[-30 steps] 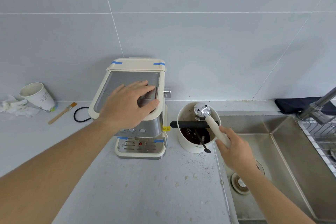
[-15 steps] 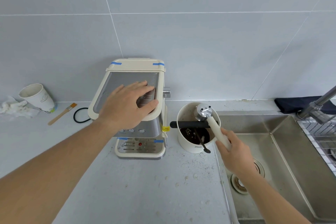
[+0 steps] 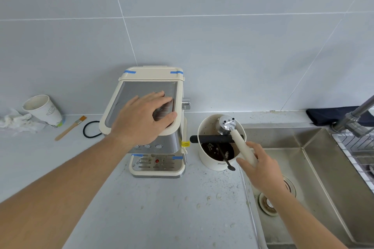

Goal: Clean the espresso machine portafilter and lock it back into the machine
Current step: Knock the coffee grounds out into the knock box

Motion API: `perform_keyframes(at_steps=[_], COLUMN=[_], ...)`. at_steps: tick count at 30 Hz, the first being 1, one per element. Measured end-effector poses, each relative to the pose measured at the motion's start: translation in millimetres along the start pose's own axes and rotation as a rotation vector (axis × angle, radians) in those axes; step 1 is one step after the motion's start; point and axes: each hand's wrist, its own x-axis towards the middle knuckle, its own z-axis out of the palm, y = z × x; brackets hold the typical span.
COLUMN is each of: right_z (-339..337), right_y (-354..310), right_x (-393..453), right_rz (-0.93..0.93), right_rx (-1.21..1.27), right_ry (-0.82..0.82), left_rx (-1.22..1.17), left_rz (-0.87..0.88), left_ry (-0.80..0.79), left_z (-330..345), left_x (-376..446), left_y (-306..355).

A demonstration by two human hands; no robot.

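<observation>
Left hand: left hand (image 3: 145, 116) lies flat, fingers spread, palm down on the top plate of the espresso machine (image 3: 155, 125).
Right hand: right hand (image 3: 261, 168) curls its fingers round the cream handle of the portafilter (image 3: 234, 130), gripping near the handle's lower end.
Portafilter: metal head turned underside up, over the far rim of the knock box (image 3: 220, 143); handle slopes down toward the sink's left edge. Whether the head touches the rim cannot be told.
Knock box: cream round tub just right of the machine, on the table (image 3: 141, 208) by the sink's left edge; black bar across its mouth, dark grounds inside, a thin dark spoon leaning out over the near rim.
Espresso machine: stands at the table's back edge against the tiled wall; blue tape on top corners and front.
Table, left part: paper cup (image 3: 43, 110) tilted, crumpled tissue (image 3: 15, 121) beside it, wooden brush (image 3: 69, 128), black ring (image 3: 91, 129) near the machine.
Table, near edge: scattered crumbs and grounds.
Sink: steel sink (image 3: 315, 178) at right, drain under the right wrist; faucet (image 3: 358, 115) and dark cloth (image 3: 332, 114) at its far right corner.
</observation>
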Motion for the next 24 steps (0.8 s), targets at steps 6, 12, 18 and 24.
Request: perform_keyframes(at_steps=[6, 12, 18, 24], right_z=[0, -8, -18, -32], right_y=[-5, -15, -30, -50], right_x=[1, -7, -21, -47], right_rz=[0.021, 0.058, 0.222, 0.401], right_rx=[-0.070, 0.051, 0.545, 1.149], right_ry=[0.042, 0.035, 0.017, -0.197], left_rx=[0.008, 0.011, 0.030, 0.051], left_rz=[-0.003, -0.005, 0.006, 0.038], left_ry=[0.013, 0.015, 0.004, -0.003], left_z=[1, 0, 0, 1], left_x=[1, -1, -2, 0], left_y=[0, 2, 2, -1])
